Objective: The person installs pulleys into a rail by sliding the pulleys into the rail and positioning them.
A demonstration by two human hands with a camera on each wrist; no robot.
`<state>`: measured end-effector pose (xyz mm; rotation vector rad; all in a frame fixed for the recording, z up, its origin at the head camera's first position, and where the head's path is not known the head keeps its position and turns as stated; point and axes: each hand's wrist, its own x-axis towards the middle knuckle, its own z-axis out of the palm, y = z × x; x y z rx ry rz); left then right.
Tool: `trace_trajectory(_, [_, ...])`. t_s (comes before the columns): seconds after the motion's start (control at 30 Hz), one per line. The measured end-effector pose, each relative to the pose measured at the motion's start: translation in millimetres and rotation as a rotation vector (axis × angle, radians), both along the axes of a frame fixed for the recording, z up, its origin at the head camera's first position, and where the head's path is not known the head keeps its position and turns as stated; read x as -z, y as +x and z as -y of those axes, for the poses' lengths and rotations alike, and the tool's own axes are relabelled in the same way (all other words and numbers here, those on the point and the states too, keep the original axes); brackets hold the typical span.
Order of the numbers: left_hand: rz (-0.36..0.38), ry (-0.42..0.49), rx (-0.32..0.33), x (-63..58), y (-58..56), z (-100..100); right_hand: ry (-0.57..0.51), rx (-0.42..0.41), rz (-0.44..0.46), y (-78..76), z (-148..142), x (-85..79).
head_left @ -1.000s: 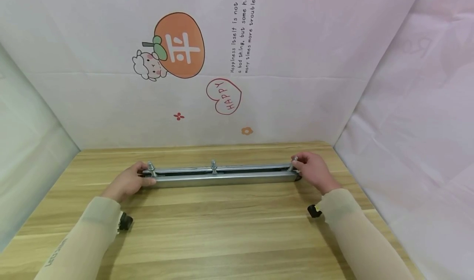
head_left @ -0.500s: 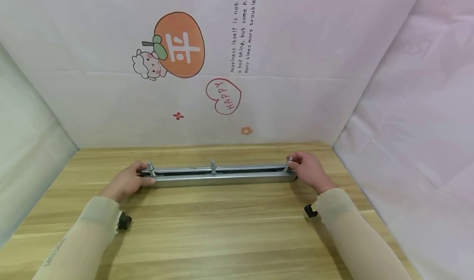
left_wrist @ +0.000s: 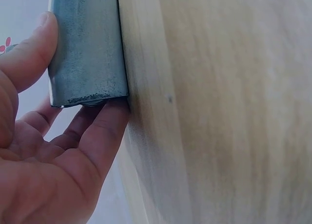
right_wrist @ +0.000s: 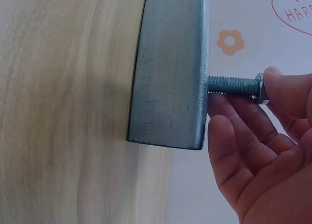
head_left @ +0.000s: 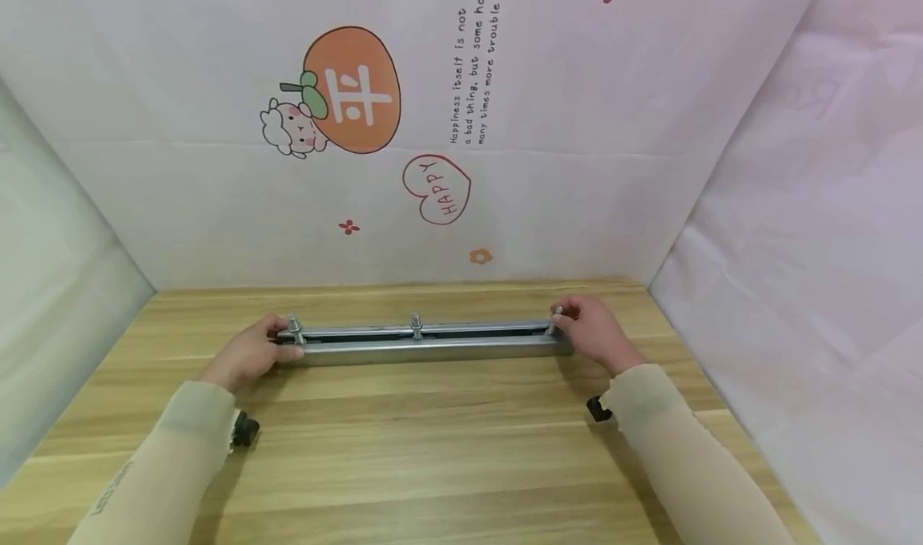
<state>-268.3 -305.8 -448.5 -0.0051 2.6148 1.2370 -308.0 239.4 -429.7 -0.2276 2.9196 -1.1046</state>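
A long silver metal channel [head_left: 433, 353], its slot facing up, lies on the wooden table near the back wall. My left hand [head_left: 248, 354] holds its left end, the thumb along the front side and fingers at the end. In the left wrist view, fingertips [left_wrist: 113, 114] press against the end edge. Right beside that hand a bolt [head_left: 295, 329] stands up from the slot; another bolt [head_left: 416, 327] rises at mid-length. My right hand [head_left: 594, 333] pinches a third threaded bolt [right_wrist: 231, 85] near the right end, its thumb on the hex piece [right_wrist: 262, 89] at the top.
The wooden table [head_left: 433, 449] ends at a white printed cloth wall [head_left: 548, 208] close behind the channel. White cloth also hangs along the left and right sides. A small black device [head_left: 245, 430] sits at the left cuff, another black device [head_left: 598, 409] at the right.
My right hand has moved left, and the bolt it pinches has slid along the slot with it, away from the channel's right end. The left hand stays in place.
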Motion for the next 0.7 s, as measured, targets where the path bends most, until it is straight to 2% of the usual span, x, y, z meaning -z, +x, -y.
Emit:
trace_trajectory(0.37, [-0.006,0.012,-0.009,-3.1,1.9,0.1,-0.06,0.012,0.034,1.8,6.8,-0.2])
trace_trajectory(0.5, [-0.01,-0.008,-0.007,-3.3,1.3,-0.4,-0.065,0.013,0.036,2.9,11.6,-1.7])
trace_trajectory(0.7, [0.002,0.011,-0.014,-0.6,0.0,-0.5,-0.046,0.011,0.029,3.0,14.3,-0.5])
